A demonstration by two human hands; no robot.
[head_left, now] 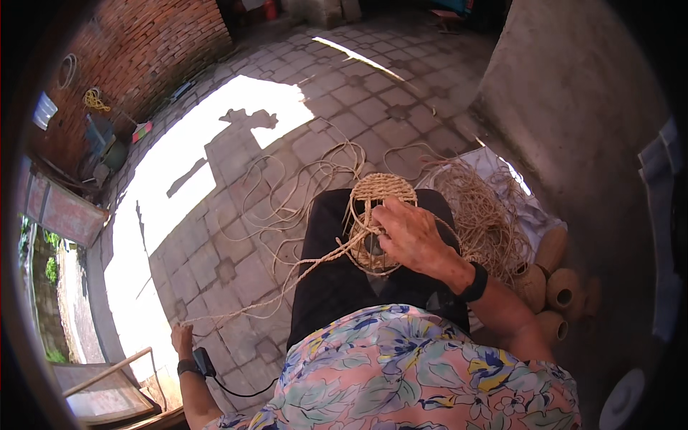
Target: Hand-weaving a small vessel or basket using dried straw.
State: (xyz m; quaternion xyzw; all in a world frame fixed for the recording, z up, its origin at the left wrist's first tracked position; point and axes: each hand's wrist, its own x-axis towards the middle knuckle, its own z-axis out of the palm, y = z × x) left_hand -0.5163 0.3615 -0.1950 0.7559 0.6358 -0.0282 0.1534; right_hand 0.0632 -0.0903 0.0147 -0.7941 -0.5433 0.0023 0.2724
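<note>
A partly woven straw-coloured basket [385,188] rests on my lap, its top tightly woven and its lower part an open wire-like frame. My right hand [416,233] has its fingers curled on the basket's middle, where the strands meet. Out to the far left, my left hand [182,337] is closed on a twisted straw cord [322,262]. That cord runs taut from the basket across my left thigh to the hand. Which strand lies under my right fingertips is hidden.
Loose cord loops [287,197] lie on the paving beyond my knees. A large heap of cord [484,211] sits on a white sheet [527,218] at the right. Several woven vessels [564,290] stand beside it. A brick wall [154,43] rises at the far left.
</note>
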